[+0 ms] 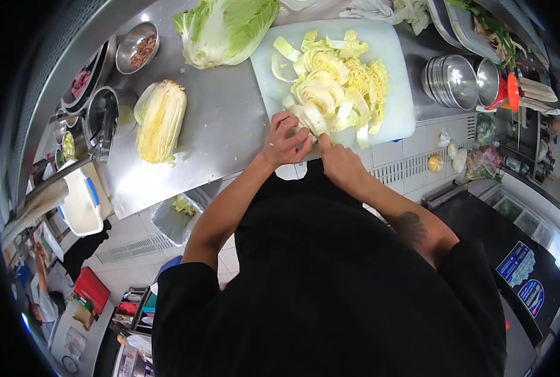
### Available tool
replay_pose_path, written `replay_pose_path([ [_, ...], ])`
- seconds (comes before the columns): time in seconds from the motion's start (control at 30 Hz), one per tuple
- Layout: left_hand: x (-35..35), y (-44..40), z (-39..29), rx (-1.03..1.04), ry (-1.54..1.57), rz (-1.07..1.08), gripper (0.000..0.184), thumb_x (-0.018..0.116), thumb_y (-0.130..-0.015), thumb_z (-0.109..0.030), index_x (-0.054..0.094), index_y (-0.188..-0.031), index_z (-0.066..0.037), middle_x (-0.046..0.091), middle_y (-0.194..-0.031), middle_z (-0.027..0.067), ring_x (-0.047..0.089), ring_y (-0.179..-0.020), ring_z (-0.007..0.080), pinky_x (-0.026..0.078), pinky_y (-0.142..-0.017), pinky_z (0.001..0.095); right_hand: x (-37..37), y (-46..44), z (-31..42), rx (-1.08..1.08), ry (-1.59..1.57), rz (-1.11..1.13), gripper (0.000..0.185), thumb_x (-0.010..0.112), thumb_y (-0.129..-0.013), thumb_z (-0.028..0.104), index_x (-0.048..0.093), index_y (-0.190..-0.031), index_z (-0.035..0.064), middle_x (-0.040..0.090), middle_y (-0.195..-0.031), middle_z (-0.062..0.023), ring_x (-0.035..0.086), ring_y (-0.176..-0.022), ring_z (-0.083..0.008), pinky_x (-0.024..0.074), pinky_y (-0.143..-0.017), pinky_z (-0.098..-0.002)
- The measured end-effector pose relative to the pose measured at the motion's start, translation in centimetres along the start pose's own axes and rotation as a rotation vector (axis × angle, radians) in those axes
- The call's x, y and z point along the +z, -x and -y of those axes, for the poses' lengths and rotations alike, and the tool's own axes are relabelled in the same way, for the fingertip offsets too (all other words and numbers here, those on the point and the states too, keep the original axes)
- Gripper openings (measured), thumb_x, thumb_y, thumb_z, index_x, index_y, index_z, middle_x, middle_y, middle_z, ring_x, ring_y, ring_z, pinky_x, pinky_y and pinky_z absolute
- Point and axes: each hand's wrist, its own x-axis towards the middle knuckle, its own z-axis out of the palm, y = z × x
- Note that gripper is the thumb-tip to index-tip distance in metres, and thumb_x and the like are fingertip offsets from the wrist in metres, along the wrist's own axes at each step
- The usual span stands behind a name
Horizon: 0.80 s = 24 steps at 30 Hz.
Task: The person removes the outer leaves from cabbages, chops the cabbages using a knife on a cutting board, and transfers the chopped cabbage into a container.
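Note:
Cut napa cabbage (321,91), in a sliced head with loose strips, lies on a white cutting board (396,75). My left hand (286,143) grips the cabbage's near end with curled fingers at the board's front edge. Close beside it, my right hand (343,164) is closed around what looks like a knife; its handle is covered by the fingers and its blade is mostly hidden against the cabbage. A whole green napa cabbage (226,31) rests left of the board, and a trimmed yellow one (162,122) lies farther left on the steel counter (220,113).
Nested metal bowls (450,81) stand right of the board. At the left are a bowl of chopped brown bits (138,47) and a metal pot (104,107). A lined bin (176,220) sits below the counter edge. Another person (44,295) is at far lower left.

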Motion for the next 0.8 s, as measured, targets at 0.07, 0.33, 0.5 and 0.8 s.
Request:
replay_pose_path([
  [0.07,0.0,-0.1,-0.1,0.009,-0.007,0.009,0.027,0.076,-0.066,-0.015,0.062,-0.089,-0.014,0.050,-0.099,0.0078,0.050,-0.095,0.0306,0.047,-0.082,0.0405,1.7,-0.4,-0.8,0.001,-0.003,-0.023,0.014,0.047,-0.088,0.005,0.042,-0.100,0.0014,0.066,-0.079,-0.0275,0.067,-0.074,-0.0448,0.0535,-0.063,-0.0546],
  [0.33,-1.4,1.4,-3.8,-0.355,0.020,-0.065,0.033,0.066,-0.069,-0.006,0.052,-0.098,-0.003,0.043,-0.104,0.0155,0.047,-0.094,0.0352,0.040,-0.089,0.0440,-1.8,-1.7,-5.2,-0.094,-0.338,0.203,0.016,0.047,-0.099,0.018,0.044,-0.101,0.0024,0.062,-0.065,-0.0230,0.063,-0.053,-0.0384,0.0495,-0.052,-0.0507],
  [0.5,-1.6,1.2,-5.5,-1.068,0.193,-0.244,0.048,0.068,-0.079,-0.008,0.042,-0.117,0.001,0.043,-0.112,0.0189,0.051,-0.097,0.0281,0.044,-0.087,0.0407,-3.4,-0.3,-5.3,-0.080,-0.344,0.215,0.017,0.049,-0.098,0.019,0.047,-0.101,0.0023,0.063,-0.068,-0.0233,0.063,-0.057,-0.0402,0.0500,-0.057,-0.0504],
  [0.8,-3.3,-1.2,-6.0,-1.514,0.461,-0.251,0.061,0.075,-0.074,-0.005,0.045,-0.126,0.001,0.059,-0.107,0.0156,0.060,-0.096,0.0213,0.051,-0.080,0.0322,-11.7,2.2,-7.1,-0.188,-0.083,0.065,0.019,0.056,-0.095,0.021,0.049,-0.097,0.0037,0.060,-0.070,-0.0254,0.058,-0.072,-0.0469,0.0436,-0.063,-0.0514],
])
